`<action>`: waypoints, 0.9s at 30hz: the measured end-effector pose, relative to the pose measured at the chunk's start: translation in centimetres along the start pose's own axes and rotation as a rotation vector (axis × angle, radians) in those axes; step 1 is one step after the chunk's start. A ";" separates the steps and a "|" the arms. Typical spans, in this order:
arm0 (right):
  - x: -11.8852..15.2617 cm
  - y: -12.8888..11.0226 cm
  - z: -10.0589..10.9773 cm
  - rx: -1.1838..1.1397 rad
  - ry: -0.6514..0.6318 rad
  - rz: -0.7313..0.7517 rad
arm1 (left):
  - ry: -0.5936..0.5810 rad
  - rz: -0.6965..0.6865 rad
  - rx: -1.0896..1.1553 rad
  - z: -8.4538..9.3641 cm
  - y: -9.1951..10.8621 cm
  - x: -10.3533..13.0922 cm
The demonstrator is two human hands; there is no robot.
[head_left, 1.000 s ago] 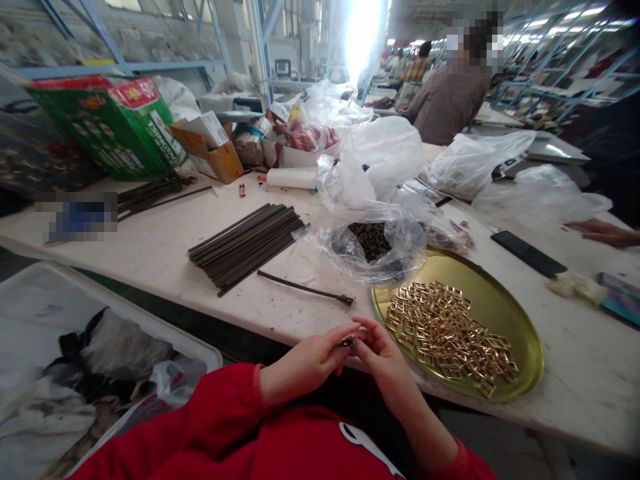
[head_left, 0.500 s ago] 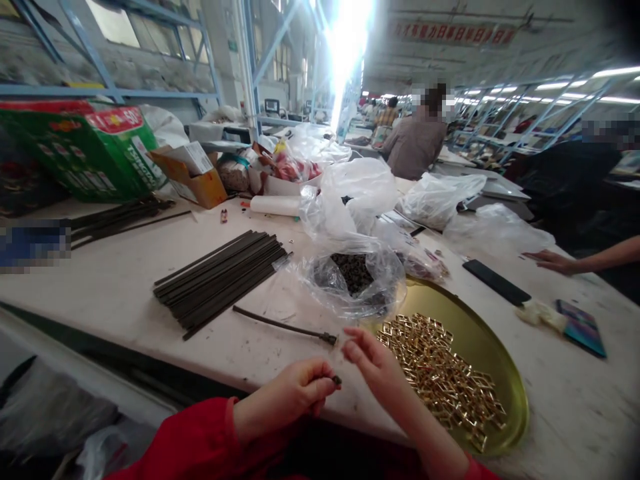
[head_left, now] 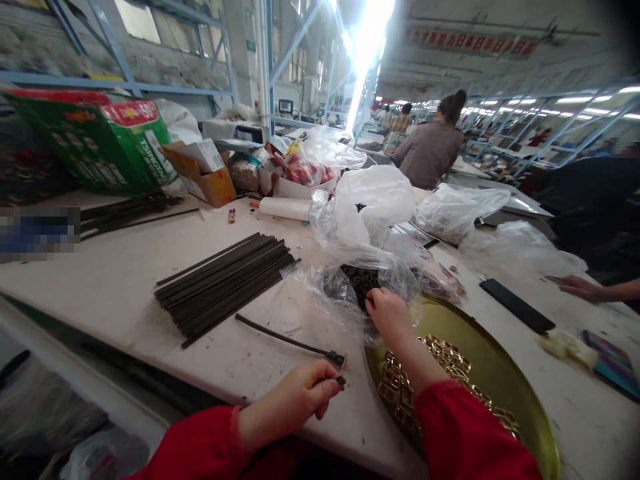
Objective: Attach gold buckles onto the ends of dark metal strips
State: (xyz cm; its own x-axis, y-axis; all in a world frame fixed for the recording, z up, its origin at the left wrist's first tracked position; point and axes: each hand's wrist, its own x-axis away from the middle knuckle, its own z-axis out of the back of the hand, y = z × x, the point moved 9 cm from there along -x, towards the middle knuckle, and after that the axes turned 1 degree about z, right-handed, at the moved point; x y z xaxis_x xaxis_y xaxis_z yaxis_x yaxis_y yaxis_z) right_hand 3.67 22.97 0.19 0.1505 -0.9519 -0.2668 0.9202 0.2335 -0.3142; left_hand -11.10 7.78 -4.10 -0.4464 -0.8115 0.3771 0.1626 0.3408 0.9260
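My left hand (head_left: 295, 398) is closed in a pinch near the table's front edge, with a small dark piece (head_left: 341, 381) poking out between thumb and forefinger. Most of that piece is hidden by the fingers. My right hand (head_left: 390, 316) reaches into a clear plastic bag (head_left: 335, 313) of small dark pieces (head_left: 361, 283). Its fingers are bent together at the pile, and what they grip is hidden. Just beyond my left hand lies a single dark strip (head_left: 287, 341) with a gold-coloured buckle (head_left: 343, 361) at its near end.
Under my right forearm is a gold tray (head_left: 493, 357) of gold-coloured metal frames (head_left: 445, 353). A stack of dark strips (head_left: 227, 287) lies left. A black flat object (head_left: 517, 305) and a phone (head_left: 613, 363) lie right. Another person's hand (head_left: 580, 288) rests at the far right.
My right hand has moved away from beside the left hand, up into the plastic bag. My left hand keeps its pinch in nearly the same place. The view has shifted slightly.
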 end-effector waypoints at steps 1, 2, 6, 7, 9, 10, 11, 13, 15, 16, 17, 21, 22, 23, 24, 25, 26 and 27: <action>0.4 0.1 0.5 -0.036 0.019 -0.002 | 0.007 -0.010 0.000 0.1 0.1 0.0; 0.9 0.0 1.1 -0.064 0.036 -0.002 | 0.014 -0.019 -0.004 0.2 0.2 0.0; 4.7 -0.6 2.2 -0.564 0.054 -0.145 | 0.063 -0.047 -0.035 0.6 1.2 -0.4; 6.1 -0.9 1.8 -0.766 0.027 -0.215 | 0.080 -0.059 -0.031 0.7 1.6 -0.6; 8.8 -2.3 0.8 -1.075 -0.052 -0.334 | 0.112 -0.093 -0.020 0.8 2.3 -1.1; 9.9 -3.1 0.5 -1.149 -0.085 -0.363 | 0.124 -0.113 -0.024 0.8 2.7 -1.3; 10.9 -3.8 0.4 -1.194 -0.099 -0.378 | 0.132 -0.126 -0.037 0.7 2.9 -1.4; 12.1 -4.7 0.6 -1.245 -0.073 -0.373 | 0.134 -0.132 -0.083 0.3 3.0 -1.4; 12.6 -4.9 1.2 -1.238 -0.007 -0.342 | 0.128 -0.118 -0.123 -0.1 2.7 -1.1; 12.7 -4.9 1.4 -1.218 0.010 -0.322 | 0.126 -0.113 -0.135 -0.2 2.6 -0.9; 12.7 -4.9 1.5 -1.192 0.006 -0.300 | 0.125 -0.113 -0.144 -0.2 2.5 -0.7; 12.9 -5.2 0.6 -1.187 -0.145 -0.269 | 0.146 -0.134 -0.202 0.0 2.2 -0.2; 13.0 -5.3 0.3 -1.219 -0.175 -0.276 | 0.157 -0.138 -0.224 0.1 2.1 -0.1; 13.2 -5.3 0.0 -1.255 -0.188 -0.290 | 0.169 -0.140 -0.248 0.2 2.1 0.0; 13.4 -5.2 -0.2 -1.288 -0.187 -0.308 | 0.181 -0.142 -0.272 0.2 2.1 0.0; 13.6 -5.1 -0.3 -1.316 -0.178 -0.328 | 0.191 -0.144 -0.294 0.3 2.1 0.0; 13.7 -4.9 -0.4 -1.340 -0.160 -0.356 | 0.197 -0.146 -0.317 0.3 2.2 0.1; 13.9 -4.7 -0.5 -1.367 -0.145 -0.392 | 0.200 -0.149 -0.339 0.2 2.3 0.1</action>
State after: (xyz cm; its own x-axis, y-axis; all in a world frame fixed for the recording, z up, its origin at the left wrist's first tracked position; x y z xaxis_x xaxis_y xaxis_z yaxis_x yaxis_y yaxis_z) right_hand 1.22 8.69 -2.50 0.0842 -0.9905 0.1085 -0.1427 -0.1197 -0.9825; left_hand -10.96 8.61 -1.90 -0.3129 -0.9276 0.2042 0.4041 0.0645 0.9124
